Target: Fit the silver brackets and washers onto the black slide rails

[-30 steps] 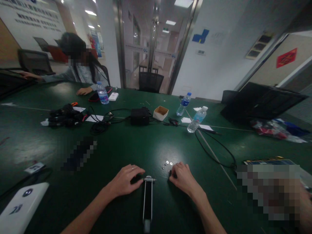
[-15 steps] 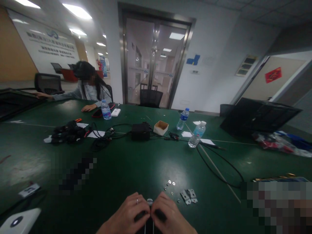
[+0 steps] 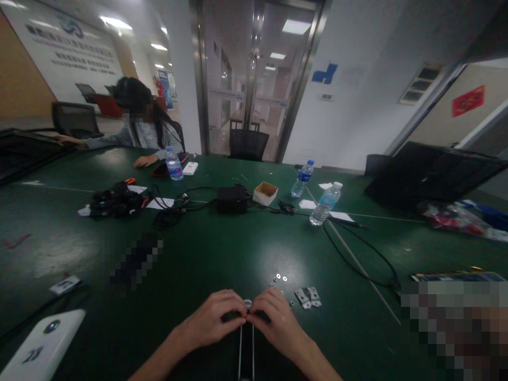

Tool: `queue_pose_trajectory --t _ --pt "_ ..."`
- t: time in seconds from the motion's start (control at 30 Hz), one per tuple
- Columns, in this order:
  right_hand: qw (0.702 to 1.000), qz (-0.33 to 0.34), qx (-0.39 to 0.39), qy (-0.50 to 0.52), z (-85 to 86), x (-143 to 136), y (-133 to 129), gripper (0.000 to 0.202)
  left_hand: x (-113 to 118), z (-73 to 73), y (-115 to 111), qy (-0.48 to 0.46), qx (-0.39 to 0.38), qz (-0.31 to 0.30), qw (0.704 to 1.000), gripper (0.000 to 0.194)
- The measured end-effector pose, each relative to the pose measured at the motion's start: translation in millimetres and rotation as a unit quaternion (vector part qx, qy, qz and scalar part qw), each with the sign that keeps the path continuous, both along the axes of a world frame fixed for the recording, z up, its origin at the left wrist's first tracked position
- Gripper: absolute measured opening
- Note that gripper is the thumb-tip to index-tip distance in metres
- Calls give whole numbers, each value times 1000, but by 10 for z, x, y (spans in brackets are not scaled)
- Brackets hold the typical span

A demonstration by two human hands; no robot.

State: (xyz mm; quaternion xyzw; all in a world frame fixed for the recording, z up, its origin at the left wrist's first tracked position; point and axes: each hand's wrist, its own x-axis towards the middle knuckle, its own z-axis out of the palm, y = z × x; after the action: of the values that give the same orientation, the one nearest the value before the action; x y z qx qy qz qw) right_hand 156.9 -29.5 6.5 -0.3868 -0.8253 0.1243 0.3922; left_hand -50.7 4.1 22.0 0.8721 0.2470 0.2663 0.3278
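Note:
My left hand (image 3: 216, 317) and my right hand (image 3: 278, 320) meet near the front of the table, each with thumb and fingers closed in a pinch. Between them is the far end of a long narrow metal piece (image 3: 240, 352), which shows two thin bright parallel lines and a rounded light tip. The fingertips hide the exact spot they grip, and any small part there. Beyond my right hand lie several small washers and nuts (image 3: 284, 279). Just right of these sit metal brackets (image 3: 307, 297) with holes.
Water bottles (image 3: 326, 203), a small open box (image 3: 265, 193), a black box (image 3: 232, 199) and cables stand across the green table (image 3: 222, 248). At the lower left is a white device (image 3: 47, 344). A person (image 3: 138, 124) sits at the far left.
The view has tilted down, so more of my forearms and of the long metal piece shows. Both hands keep their pinch at its far end; the fingers shifted slightly.

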Motion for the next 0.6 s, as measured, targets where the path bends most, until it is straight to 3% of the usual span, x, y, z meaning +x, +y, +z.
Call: queue_pose_trajectory --t 0.23,0.6 --pt "991 -52 -67 -107 84 245 68 5 -215 -58 191 107 63 45 991 20" --pt "970 -17 -159 -184 113 260 76 6 -197 -145 188 126 11 13 992 20"
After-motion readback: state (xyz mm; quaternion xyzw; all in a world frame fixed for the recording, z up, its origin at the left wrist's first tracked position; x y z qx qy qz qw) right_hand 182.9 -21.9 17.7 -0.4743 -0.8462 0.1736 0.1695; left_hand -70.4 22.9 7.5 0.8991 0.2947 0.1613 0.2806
